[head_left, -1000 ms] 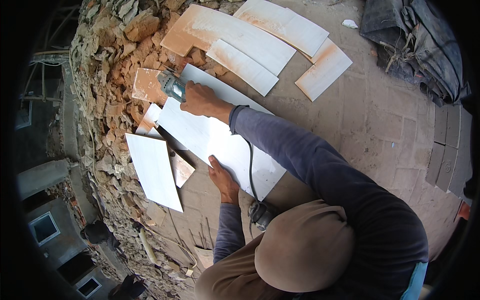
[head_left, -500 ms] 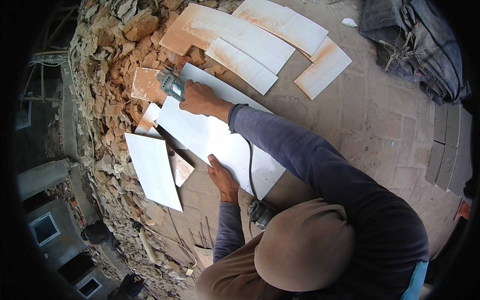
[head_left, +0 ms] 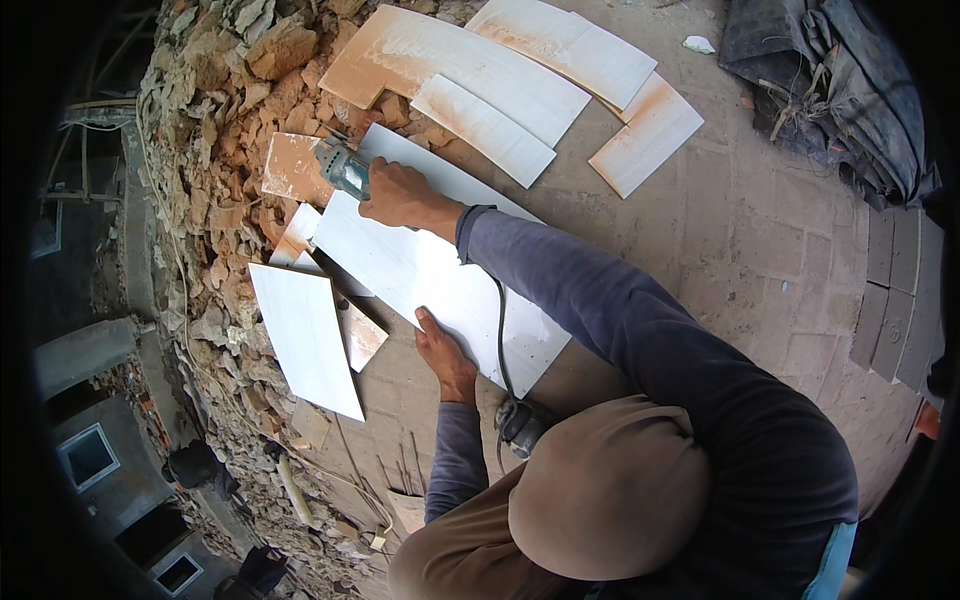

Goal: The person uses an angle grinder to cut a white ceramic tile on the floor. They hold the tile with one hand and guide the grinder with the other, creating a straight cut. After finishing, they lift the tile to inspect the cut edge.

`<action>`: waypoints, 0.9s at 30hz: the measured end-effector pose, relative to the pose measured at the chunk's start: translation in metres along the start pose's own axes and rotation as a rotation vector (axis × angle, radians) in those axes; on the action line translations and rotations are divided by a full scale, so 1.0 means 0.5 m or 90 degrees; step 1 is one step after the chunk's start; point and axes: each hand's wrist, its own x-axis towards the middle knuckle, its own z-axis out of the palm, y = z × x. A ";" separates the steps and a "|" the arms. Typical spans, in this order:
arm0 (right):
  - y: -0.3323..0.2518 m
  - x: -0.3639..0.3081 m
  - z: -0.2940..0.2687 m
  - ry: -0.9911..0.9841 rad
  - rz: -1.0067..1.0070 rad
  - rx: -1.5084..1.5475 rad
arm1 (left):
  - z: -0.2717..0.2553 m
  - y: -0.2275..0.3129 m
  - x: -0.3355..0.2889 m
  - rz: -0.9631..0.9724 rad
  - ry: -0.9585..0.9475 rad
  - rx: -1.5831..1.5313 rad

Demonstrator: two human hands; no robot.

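Note:
A long white tile (head_left: 445, 280) lies slantwise in front of me, its surface bright with glare. My right hand (head_left: 405, 195) is closed round the body of a teal-and-grey angle grinder (head_left: 343, 170) at the tile's far left part. The grinder's disc is hidden from this angle. My left hand (head_left: 446, 360) grips the near long edge of the same tile, thumb towards the top face; the fingertips are partly hidden. A black power cord (head_left: 501, 340) runs over the tile from under my right forearm.
White cut tiles (head_left: 500, 85) with orange dust lie beyond the work, and another white tile (head_left: 308, 335) rests at left. Broken rubble (head_left: 215, 150) borders the left side. A second dark tool (head_left: 522, 428) sits near my knee. Dark sheeting (head_left: 850, 90) is heaped far right, above grey blocks (head_left: 890, 300).

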 end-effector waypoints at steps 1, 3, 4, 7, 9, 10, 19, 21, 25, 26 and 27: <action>0.000 0.000 0.000 -0.005 0.008 -0.009 | 0.002 0.000 0.000 0.012 0.009 0.000; 0.000 -0.001 0.000 0.002 0.000 -0.005 | 0.007 -0.001 -0.002 0.019 0.021 -0.034; -0.001 -0.001 0.000 -0.002 0.010 -0.008 | 0.009 -0.001 -0.003 0.019 0.031 -0.019; -0.002 0.000 -0.002 -0.009 0.014 0.004 | 0.009 0.002 -0.005 0.012 0.026 -0.011; -0.003 0.000 -0.002 -0.010 0.016 0.006 | 0.004 0.004 -0.004 -0.008 0.009 -0.007; -0.003 0.001 -0.002 -0.018 0.026 -0.001 | 0.003 0.004 -0.004 -0.004 0.009 0.006; -0.002 -0.005 -0.004 -0.008 0.014 -0.002 | 0.010 -0.003 -0.002 0.028 0.046 -0.017; -0.002 -0.005 -0.005 -0.007 0.006 0.008 | 0.010 -0.004 -0.002 0.031 0.043 -0.013; -0.004 -0.003 -0.005 -0.023 0.041 0.005 | 0.004 -0.005 0.000 0.027 0.028 -0.001; -0.004 -0.002 -0.005 -0.019 0.037 0.017 | 0.001 -0.004 0.000 0.019 0.013 0.008; -0.004 -0.002 -0.004 -0.019 0.038 0.019 | -0.002 -0.003 0.000 0.007 -0.003 0.004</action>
